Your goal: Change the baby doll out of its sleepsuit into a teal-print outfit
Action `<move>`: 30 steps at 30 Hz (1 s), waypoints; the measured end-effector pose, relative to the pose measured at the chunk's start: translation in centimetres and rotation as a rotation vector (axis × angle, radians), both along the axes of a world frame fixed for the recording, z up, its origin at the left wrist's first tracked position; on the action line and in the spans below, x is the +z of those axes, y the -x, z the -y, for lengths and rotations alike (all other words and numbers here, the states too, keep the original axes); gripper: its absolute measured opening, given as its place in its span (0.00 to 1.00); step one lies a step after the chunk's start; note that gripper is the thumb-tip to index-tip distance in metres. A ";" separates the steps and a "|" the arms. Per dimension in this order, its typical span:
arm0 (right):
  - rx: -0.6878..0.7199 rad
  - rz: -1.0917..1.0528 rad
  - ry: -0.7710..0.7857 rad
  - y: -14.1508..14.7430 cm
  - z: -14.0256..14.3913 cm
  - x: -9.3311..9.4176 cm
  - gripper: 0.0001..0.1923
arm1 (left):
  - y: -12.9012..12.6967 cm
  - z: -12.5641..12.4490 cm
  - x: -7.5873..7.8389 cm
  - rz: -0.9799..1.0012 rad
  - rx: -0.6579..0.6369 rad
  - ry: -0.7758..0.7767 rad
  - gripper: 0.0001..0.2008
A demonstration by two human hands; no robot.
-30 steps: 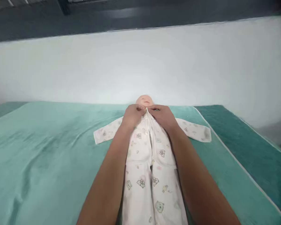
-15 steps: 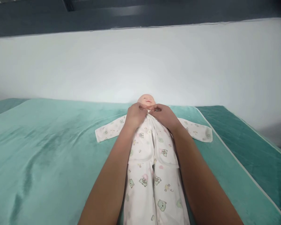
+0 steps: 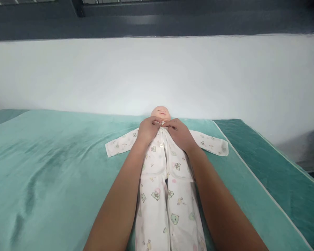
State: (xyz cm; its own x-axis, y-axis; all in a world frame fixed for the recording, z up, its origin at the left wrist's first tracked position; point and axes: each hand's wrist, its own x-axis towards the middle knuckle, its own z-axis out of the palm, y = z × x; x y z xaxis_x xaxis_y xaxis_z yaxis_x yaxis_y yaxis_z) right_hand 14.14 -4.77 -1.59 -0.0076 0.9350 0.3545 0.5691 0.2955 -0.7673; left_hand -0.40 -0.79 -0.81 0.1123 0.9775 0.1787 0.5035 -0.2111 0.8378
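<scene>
Hands [image 3: 162, 132] seemingly pinching romper [image 3: 164, 181] neckline

Your white cotton baby sleepsuit w/ bear print [image 3: 170, 195] lies flat, face-up on a pale plastic baby doll [image 3: 161, 113]; sleeves spread L/R, front closed approx. to collar.

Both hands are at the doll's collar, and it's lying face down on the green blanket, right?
Not quite. In the head view the doll lies face up. Both the left hand and right hand are at its collar, on the green blanket.
</scene>
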 end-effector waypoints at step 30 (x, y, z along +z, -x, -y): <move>-0.133 -0.005 0.005 0.6 3.1 0.4 0.15 | 1.0 2.7 0.6 -0.067 -0.038 -0.140 0.14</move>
